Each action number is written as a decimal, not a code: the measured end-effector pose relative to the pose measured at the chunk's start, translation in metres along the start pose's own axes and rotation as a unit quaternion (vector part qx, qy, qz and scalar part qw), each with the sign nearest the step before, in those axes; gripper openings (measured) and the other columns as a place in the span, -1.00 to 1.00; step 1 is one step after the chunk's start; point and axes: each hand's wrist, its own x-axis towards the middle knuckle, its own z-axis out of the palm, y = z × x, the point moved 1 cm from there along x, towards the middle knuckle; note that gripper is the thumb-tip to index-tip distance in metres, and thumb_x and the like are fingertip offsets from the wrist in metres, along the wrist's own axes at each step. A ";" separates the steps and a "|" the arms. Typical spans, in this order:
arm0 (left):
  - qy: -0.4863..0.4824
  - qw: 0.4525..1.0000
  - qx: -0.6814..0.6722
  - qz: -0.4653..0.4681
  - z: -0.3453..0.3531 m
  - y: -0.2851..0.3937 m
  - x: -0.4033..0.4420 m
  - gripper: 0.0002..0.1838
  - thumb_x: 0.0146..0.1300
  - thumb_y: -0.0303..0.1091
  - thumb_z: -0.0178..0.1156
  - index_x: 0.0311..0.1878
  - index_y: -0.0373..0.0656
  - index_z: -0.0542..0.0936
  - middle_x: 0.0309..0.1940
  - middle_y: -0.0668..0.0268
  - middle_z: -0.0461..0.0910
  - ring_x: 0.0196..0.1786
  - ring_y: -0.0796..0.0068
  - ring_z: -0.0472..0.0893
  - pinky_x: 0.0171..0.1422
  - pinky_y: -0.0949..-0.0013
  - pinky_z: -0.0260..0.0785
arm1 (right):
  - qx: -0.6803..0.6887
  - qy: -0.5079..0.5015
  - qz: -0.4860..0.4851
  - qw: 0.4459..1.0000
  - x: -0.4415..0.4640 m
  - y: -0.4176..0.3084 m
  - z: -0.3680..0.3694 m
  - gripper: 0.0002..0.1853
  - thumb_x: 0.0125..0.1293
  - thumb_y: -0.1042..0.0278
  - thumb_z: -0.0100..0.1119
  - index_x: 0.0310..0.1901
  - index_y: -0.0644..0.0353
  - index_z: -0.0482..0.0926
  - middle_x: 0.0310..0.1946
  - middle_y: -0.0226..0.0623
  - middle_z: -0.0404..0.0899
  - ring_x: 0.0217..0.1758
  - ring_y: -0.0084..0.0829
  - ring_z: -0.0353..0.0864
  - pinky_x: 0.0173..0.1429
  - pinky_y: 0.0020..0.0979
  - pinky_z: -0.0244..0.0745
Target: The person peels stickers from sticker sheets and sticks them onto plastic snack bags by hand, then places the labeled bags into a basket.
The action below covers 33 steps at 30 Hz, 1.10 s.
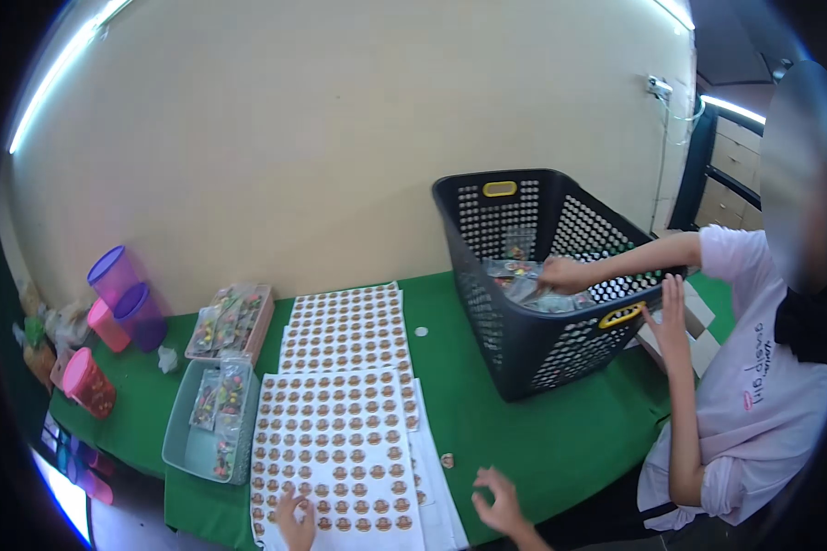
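Sheets of round brown stickers (340,404) lie overlapping on the green tablecloth. Over the lower left part of the front sheet is my left hand (295,522), fingers apart, with nothing visible in it. My right hand (498,502) is above the green cloth just right of the sheets, its fingers spread and curved, holding nothing. One loose round sticker (447,460) lies on the cloth between the sheets and my right hand. Left of the sheets, a grey-green basket (182,441) holds clear packets of colourful small items (230,390).
A large black crate (542,354) with packets inside stands at right; a co-worker (753,367) reaches into it. A pink tray (265,317) of packets sits behind the grey-green basket. Purple cups (141,317) and a pink container (89,384) stand at left. A white disc (421,331) lies mid-table.
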 end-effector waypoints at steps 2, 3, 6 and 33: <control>0.093 0.988 0.122 -0.019 -0.045 -0.034 -0.032 -0.65 0.11 -0.22 0.11 -0.06 -0.19 0.49 -0.04 0.04 0.44 -0.04 0.07 0.47 0.07 0.25 0.29 | -0.171 0.054 -0.172 0.969 -0.030 -0.023 0.032 -0.73 0.06 0.25 0.20 -0.26 0.24 0.52 -0.48 -0.30 0.55 -0.38 -0.44 0.51 -0.23 -0.43 0.42; 0.109 0.977 0.181 0.009 -0.064 -0.027 -0.030 -0.67 0.12 -0.20 0.08 -0.10 -0.19 0.51 -0.11 0.06 0.48 -0.12 0.10 0.50 -0.01 0.28 0.32 | -0.080 -0.063 -0.074 0.992 -0.037 -0.023 0.041 -0.77 0.02 0.32 0.16 -0.25 0.18 0.51 -0.27 -0.28 0.51 -0.15 -0.32 0.45 -0.03 -0.31 0.27; 0.070 0.978 0.141 -0.138 -0.082 -0.071 -0.039 -0.66 0.03 -0.31 0.10 -0.11 -0.24 0.48 0.14 0.08 0.28 0.20 0.08 0.22 0.27 0.15 -0.03 | 0.016 -0.200 0.038 0.979 -0.053 -0.017 0.062 -0.77 -0.01 0.35 0.11 -0.24 0.10 0.50 -0.05 -0.27 0.46 0.12 -0.19 0.34 0.19 -0.12 0.08; 0.040 0.960 0.238 -0.144 -0.089 -0.120 -0.031 -0.19 -0.14 0.26 0.09 0.15 -0.04 0.26 0.23 0.27 0.09 0.32 0.28 -0.03 0.32 0.03 -0.32 | -0.163 -0.247 0.048 0.954 -0.137 -0.135 0.124 -0.56 0.06 0.25 0.11 -0.03 0.26 0.33 0.12 -0.02 0.16 0.23 0.03 0.01 0.26 -0.08 -0.10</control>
